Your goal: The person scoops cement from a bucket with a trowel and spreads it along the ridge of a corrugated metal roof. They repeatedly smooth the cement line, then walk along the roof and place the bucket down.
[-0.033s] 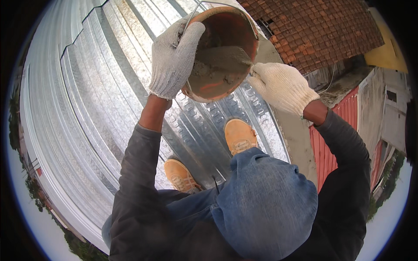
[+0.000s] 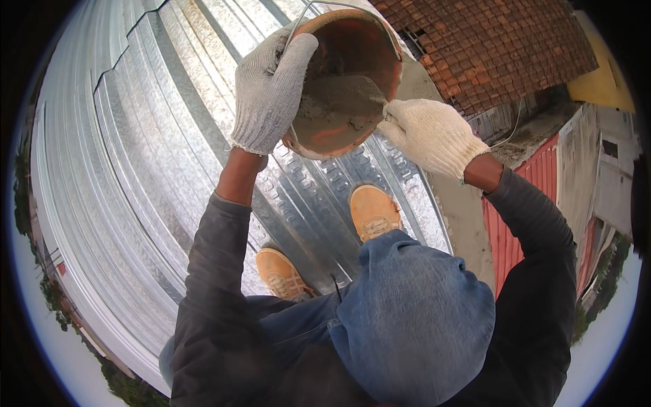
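Note:
Both my hands wear pale knitted work gloves. My left hand [image 2: 273, 88] is closed on the left side of an orange bucket [image 2: 371, 42], its thumb over the rim. Grey wet mortar [image 2: 322, 127] lies inside, and some is smeared on the inner wall. At the bucket's right rim, my right hand [image 2: 434, 136] is wrapped round the handle of a trowel, and the glove hides that handle. The trowel blade [image 2: 352, 93] is coated in mortar and reaches into the bucket. A thin wire bail [image 2: 332, 4] arches over the bucket's far side.
Ribbed metal roofing sheets [image 2: 156, 169] spread under me and to the left. My tan shoes [image 2: 374, 211] stand on them. A mortar-covered ledge [image 2: 464, 220] runs along their right edge. Beyond it are a red corrugated panel [image 2: 525, 203] and a brown tiled roof [image 2: 488, 47], both lower down.
My right hand has shifted slightly left and toward me, bringing the trowel a little further over the bucket. My left hand and the bucket have hardly moved.

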A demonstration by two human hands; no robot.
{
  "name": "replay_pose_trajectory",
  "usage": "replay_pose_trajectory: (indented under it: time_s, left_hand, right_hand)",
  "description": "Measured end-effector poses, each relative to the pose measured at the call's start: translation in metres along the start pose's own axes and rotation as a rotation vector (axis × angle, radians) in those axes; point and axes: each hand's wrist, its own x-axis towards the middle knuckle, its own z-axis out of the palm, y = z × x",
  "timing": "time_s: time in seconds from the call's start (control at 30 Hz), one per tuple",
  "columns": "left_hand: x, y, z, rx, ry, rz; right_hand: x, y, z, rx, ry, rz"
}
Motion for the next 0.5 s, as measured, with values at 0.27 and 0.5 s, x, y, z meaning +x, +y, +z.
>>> replay_pose_trajectory:
  time_s: [0.27, 0.5]
  left_hand:
    - [0.003, 0.000, 0.013, 0.061, -0.025, 0.029]
    - [0.016, -0.001, -0.001, 0.155, 0.031, -0.022]
  right_hand:
    - [0.009, 0.015, 0.018, 0.456, -0.238, -0.023]
    - [-0.054, 0.025, 0.052, 1.041, -0.326, 0.219]
